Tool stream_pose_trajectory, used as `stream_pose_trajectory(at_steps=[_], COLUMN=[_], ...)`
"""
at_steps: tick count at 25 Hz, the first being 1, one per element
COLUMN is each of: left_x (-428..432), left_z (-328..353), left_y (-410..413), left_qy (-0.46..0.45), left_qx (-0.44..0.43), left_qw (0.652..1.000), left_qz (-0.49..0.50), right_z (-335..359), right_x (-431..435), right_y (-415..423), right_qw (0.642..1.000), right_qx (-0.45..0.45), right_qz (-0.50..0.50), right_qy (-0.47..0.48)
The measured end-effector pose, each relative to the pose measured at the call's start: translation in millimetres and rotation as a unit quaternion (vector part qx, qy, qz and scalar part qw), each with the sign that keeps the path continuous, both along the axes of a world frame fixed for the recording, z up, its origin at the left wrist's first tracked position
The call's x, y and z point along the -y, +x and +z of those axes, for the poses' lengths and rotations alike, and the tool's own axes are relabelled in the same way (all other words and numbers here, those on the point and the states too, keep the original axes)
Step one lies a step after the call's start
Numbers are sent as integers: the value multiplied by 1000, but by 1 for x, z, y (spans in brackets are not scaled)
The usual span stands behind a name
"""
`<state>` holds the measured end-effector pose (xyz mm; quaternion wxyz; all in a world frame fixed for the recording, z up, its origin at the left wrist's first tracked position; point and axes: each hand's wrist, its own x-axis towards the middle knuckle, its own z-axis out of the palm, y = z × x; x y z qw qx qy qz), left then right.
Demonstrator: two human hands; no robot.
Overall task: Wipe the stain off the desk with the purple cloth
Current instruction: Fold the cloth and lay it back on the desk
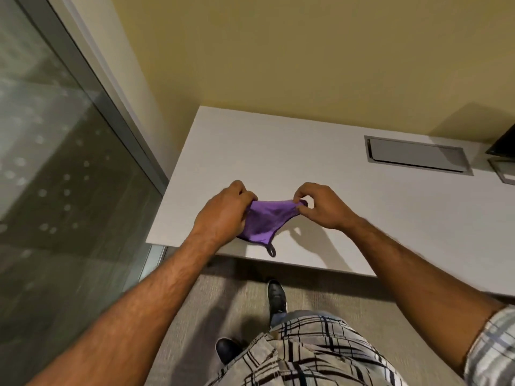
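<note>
A purple cloth (264, 221) hangs stretched between my two hands, just above the near left part of the white desk (320, 168). My left hand (223, 213) grips its left corner. My right hand (323, 206) pinches its right corner between thumb and fingers. The cloth sags downward and a small loop dangles from its lower corner near the desk's front edge. I cannot make out any stain on the desk surface.
A grey cable hatch (418, 154) is set into the desk at the back right, with a dark monitor base (501, 146) beyond it. A yellow wall runs behind the desk, a glass partition (55, 162) stands at the left. My feet are on carpet below.
</note>
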<state>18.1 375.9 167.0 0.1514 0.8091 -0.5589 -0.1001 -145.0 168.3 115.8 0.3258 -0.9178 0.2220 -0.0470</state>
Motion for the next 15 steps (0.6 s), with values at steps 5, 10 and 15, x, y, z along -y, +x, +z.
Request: stream_pose_trajectory(at_steps=[5, 10, 15], left_x=[21, 46, 87], left_z=[45, 78, 80], left_y=[1, -5, -5], left_qy=[-49, -139, -237], left_qx=[23, 3, -48], left_qw=[997, 984, 965], left_qz=[-60, -107, -100], right_z=[16, 27, 41], right_x=[-23, -14, 32], right_y=[-17, -46, -66], right_qw=[997, 971, 871], right_qx=[29, 130, 293], right_qz=[-59, -195, -322], right_qy=[32, 52, 228])
